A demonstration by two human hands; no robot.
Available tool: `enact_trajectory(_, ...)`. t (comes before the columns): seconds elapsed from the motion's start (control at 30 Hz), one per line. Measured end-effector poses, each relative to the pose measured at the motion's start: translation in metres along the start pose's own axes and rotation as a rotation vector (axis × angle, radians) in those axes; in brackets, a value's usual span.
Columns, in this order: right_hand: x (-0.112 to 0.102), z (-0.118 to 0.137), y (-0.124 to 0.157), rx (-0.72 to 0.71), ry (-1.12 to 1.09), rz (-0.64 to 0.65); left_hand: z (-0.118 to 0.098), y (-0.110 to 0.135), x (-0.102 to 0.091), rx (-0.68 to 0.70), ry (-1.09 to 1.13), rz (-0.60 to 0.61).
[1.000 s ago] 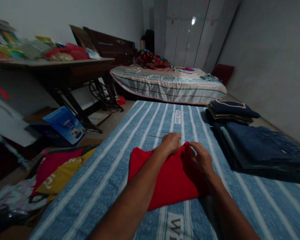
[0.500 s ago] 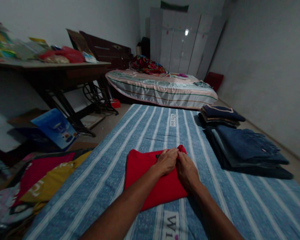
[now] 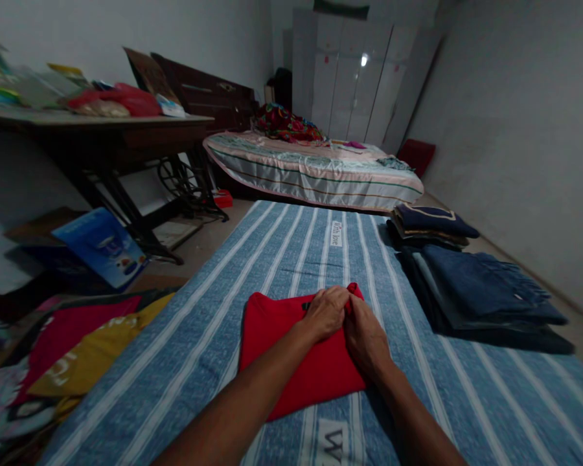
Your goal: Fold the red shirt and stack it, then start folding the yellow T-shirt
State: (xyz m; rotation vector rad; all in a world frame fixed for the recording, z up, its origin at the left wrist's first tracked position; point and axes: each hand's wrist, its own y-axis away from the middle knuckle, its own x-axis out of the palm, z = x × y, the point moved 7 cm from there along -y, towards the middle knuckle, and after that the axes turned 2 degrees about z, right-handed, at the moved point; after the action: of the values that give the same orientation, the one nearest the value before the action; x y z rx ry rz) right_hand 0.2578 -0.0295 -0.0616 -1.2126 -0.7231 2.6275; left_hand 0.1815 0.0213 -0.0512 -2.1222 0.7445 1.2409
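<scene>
A person's two bare hands meet over a folded red cloth [image 3: 320, 367], which lies flat on a blue-and-white striped bed sheet [image 3: 223, 323], close to the viewer and near the middle of the view. The left hand [image 3: 325, 314] rests on the cloth, its fingers bent toward the far right corner; the right hand [image 3: 366, 330] comes in along the right edge. Both grasp that corner — fingertips side by side, mostly hidden — and a small fold of red pokes up just beyond them. A bit of black print shows beside the left knuckles.

To the right, well apart from the hands, sits a stack of folded jeans [image 3: 486, 285], with a smaller pile of dark clothes [image 3: 427, 223] just behind it. Down on the left lies a heap of clothing [image 3: 87, 353] — yellow, deep pink and pale pieces — near a blue box [image 3: 102, 249]. Farther back stand a cluttered table [image 3: 107, 122], a second bed [image 3: 311, 168] and a pale wardrobe [image 3: 344, 84].
</scene>
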Motion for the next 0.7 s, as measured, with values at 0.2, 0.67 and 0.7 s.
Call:
enact_trajectory(0.2, -0.011, -0.014, 0.004, 0.102, -0.100, -0.112, -0.007, -0.001, -0.006, 0.118, 0.034, -0.077)
enact_trajectory(0.67, -0.014, -0.064, -0.073, 0.558, 0.303, 0.264, -0.003, 0.001, 0.005, 0.057, -0.102, -0.011)
enact_trajectory(0.7, -0.013, -0.066, -0.077, 0.555, 0.303, 0.305, -0.004, 0.001, 0.004, 0.055, -0.101, -0.006)
